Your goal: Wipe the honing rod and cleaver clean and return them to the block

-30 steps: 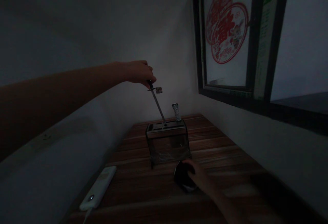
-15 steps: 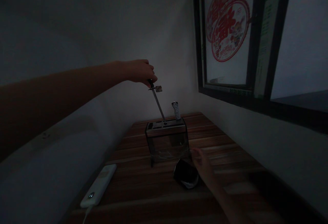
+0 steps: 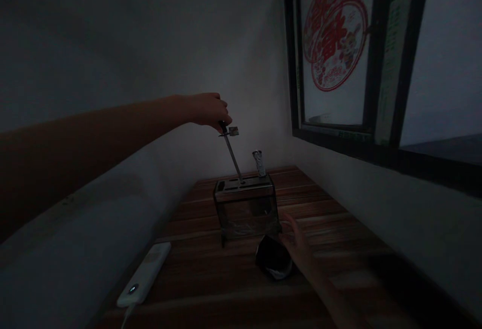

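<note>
In the head view my left hand (image 3: 211, 109) is closed around the black handle of a honing steel (image 3: 232, 155), a slim metal rod with a guard and a small tag. The rod leans, its lower end at a hole in the top of a knife block (image 3: 246, 213) with see-through sides. Upright at the block's back right corner stands a silvery, crinkled-looking handle (image 3: 259, 162). Beside the block's lower right corner is my right hand (image 3: 297, 243), fingers apart; whether it touches the block is unclear. A dark, crumpled pouch-like thing (image 3: 273, 257) lies just left of that hand.
The block stands on a striped wooden tabletop (image 3: 203, 273) between walls. At the left edge lies a white power strip (image 3: 146, 273) with a cable. A dark-framed window (image 3: 333, 130) with red stickers is on the right. The room is dim.
My left hand has lowered slightly, and the rod has sunk a little further into the block. My right hand's fingers have shifted and spread slightly beside the block.
</note>
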`<state>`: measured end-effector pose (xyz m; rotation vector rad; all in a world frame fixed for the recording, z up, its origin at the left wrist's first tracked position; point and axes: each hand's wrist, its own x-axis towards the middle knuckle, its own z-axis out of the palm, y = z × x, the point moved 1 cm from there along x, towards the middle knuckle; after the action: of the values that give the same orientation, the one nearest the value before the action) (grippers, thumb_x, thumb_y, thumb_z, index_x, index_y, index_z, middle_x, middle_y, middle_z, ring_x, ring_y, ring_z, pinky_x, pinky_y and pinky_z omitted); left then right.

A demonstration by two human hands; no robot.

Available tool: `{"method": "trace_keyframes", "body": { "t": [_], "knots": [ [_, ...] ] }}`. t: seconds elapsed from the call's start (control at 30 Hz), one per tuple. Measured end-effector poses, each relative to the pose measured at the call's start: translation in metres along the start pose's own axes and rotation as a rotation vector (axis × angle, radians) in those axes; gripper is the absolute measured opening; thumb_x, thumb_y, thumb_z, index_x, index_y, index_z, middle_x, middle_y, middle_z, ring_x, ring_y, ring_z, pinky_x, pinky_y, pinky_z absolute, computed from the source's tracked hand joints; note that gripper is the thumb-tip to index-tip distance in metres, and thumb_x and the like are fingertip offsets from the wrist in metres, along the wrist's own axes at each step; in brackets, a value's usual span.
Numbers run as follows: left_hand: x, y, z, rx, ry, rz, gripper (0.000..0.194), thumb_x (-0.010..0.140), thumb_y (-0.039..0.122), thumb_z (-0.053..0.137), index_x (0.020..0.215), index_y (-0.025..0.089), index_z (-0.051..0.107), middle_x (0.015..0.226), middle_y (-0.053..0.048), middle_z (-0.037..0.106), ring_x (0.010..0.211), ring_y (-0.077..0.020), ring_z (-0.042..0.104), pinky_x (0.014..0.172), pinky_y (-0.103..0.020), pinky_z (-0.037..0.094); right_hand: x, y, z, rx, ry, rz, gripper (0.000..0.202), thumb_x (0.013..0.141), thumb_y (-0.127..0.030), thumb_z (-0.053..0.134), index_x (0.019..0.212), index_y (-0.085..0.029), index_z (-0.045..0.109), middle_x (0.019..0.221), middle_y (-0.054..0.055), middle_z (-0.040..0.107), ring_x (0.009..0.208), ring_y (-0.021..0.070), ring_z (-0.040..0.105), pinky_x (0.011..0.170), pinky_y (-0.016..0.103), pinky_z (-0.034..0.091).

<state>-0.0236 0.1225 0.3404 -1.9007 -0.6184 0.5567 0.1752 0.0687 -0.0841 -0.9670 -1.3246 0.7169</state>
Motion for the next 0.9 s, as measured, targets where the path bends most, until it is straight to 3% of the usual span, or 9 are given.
{"method": "trace_keyframes", "body": {
  "t": [0.3,0.57,0.7,0.9],
  "knots": [
    [0.012,0.020,-0.006,0.001,0.037,0.049,0.019,0.074,0.043,0.060,0.085,0.026,0.061,0.079,-0.001,0.065,0.085,-0.0175,0.053,0.075,-0.028,0.028,0.001,-0.001,0.001,-0.052,0.007,-0.057,0.049,0.073,-0.029,0.050,0.122,-0.024,0.044,0.126,0.008,0.047,0.112,0.0228,0.049,0.092,0.041,0.043],
    [0.022,0.032,0.004,-0.002,0.059,0.057,0.017,0.073,0.041,0.062,0.081,0.026,0.061,0.079,-0.001,0.065,0.082,-0.0176,0.053,0.074,-0.029,0.027,0.029,-0.027,0.007,-0.159,0.103,-0.135,0.051,0.074,-0.026,0.049,0.124,-0.020,0.044,0.124,0.009,0.048,0.118,0.0231,0.042,0.101,0.046,0.031],
    [0.024,0.037,0.014,-0.032,0.077,0.053,0.017,0.073,0.042,0.062,0.079,0.026,0.060,0.080,-0.001,0.066,0.085,-0.0182,0.053,0.073,-0.029,0.027,0.038,-0.040,0.014,-0.119,0.146,-0.144,0.049,0.073,-0.026,0.049,0.122,-0.021,0.046,0.122,0.010,0.048,0.112,0.0234,0.046,0.094,0.044,0.039],
    [0.029,0.053,0.025,-0.062,0.092,0.074,0.018,0.071,0.041,0.064,0.079,0.025,0.061,0.082,-0.003,0.067,0.083,-0.0182,0.053,0.072,-0.029,0.027,0.031,-0.043,0.019,-0.034,0.145,-0.104,0.046,0.073,-0.024,0.047,0.119,-0.020,0.047,0.119,0.010,0.050,0.103,0.0207,0.052,0.086,0.038,0.046]
  ]
}}
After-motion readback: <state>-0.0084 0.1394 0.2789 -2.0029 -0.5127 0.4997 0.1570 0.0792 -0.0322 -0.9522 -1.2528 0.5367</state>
